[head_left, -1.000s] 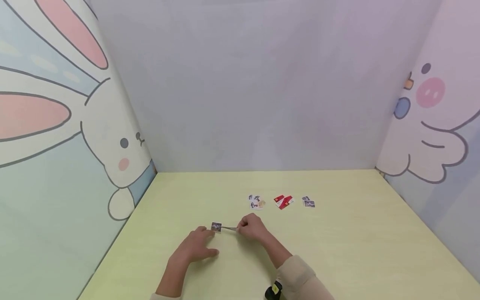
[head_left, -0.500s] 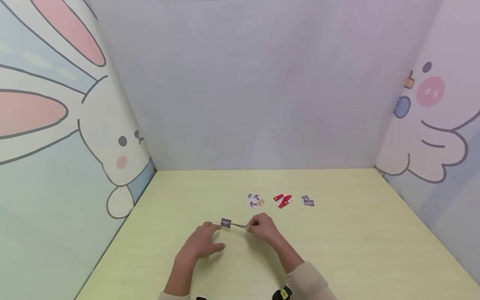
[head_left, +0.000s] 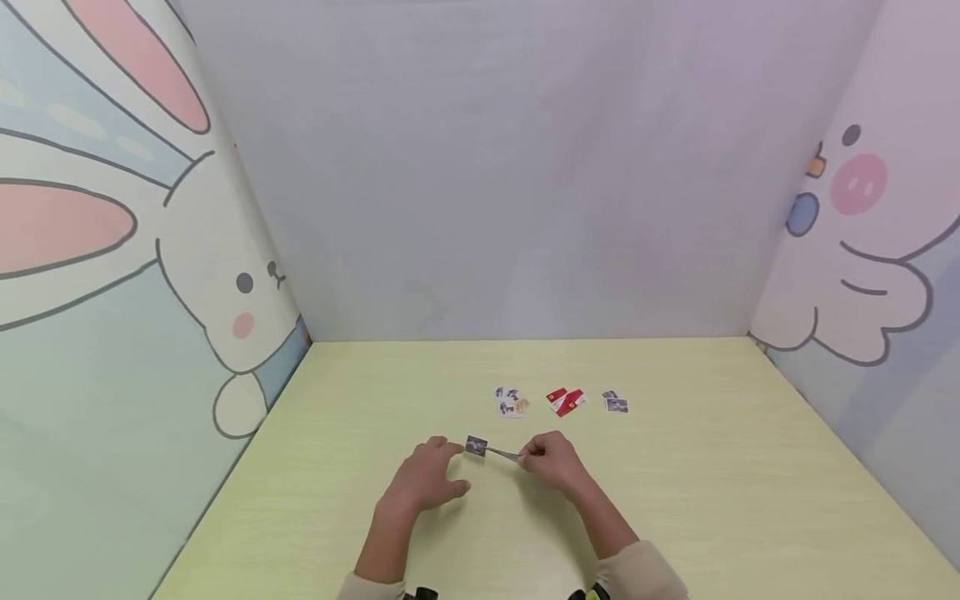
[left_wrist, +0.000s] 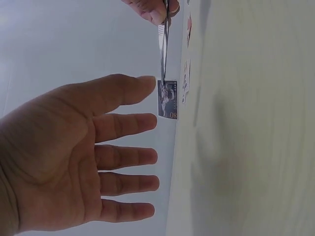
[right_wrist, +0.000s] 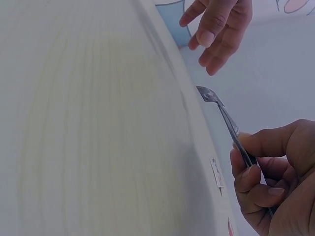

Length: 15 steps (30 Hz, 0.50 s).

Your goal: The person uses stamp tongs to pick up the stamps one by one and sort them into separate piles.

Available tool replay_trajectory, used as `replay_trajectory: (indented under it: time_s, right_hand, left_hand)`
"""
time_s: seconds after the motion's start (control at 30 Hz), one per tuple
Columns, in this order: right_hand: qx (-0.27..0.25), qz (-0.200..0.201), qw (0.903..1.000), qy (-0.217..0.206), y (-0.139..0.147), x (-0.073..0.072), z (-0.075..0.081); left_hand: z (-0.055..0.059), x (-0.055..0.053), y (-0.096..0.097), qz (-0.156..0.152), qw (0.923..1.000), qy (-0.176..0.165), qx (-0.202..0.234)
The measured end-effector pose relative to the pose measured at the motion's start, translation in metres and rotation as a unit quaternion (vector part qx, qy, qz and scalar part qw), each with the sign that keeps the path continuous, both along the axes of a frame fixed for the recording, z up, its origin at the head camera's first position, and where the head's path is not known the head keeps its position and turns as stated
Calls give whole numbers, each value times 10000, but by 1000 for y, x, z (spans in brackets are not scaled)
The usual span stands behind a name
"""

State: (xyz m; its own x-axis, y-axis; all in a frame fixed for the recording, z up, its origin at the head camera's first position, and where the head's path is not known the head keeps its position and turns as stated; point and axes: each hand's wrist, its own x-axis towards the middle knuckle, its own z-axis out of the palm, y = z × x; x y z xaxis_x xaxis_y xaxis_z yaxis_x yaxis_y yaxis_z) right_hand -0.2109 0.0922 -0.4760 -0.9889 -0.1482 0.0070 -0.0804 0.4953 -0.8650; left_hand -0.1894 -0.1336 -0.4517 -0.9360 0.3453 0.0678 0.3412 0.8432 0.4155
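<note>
Stamp (head_left: 476,445): small, rectangular, dark grey-blue picture, "80" printed at one corner; held off the table, face clear in the left wrist view. Tweezers (head_left: 504,453): slim, metal, tips closed on the stamp's edge. Both between the two hands, near side of the table.

The small cards (head_left: 562,402) lying further back on the table (head_left: 712,483) were too small to read in the head view. In the right wrist view the stamp (right_wrist: 208,94) showed only edge-on, perhaps tilted, and the right hand (right_wrist: 275,182) was cut off by the frame's edge.
</note>
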Motion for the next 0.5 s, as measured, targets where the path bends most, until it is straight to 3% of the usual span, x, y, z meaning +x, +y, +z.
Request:
replay_trajectory:
  time_s: [0.5]
  right_hand:
    - [-165, -456, 9985, -247, 23, 4, 0]
  left_hand:
    - [-10, -5, 16, -10, 9996, 256, -136]
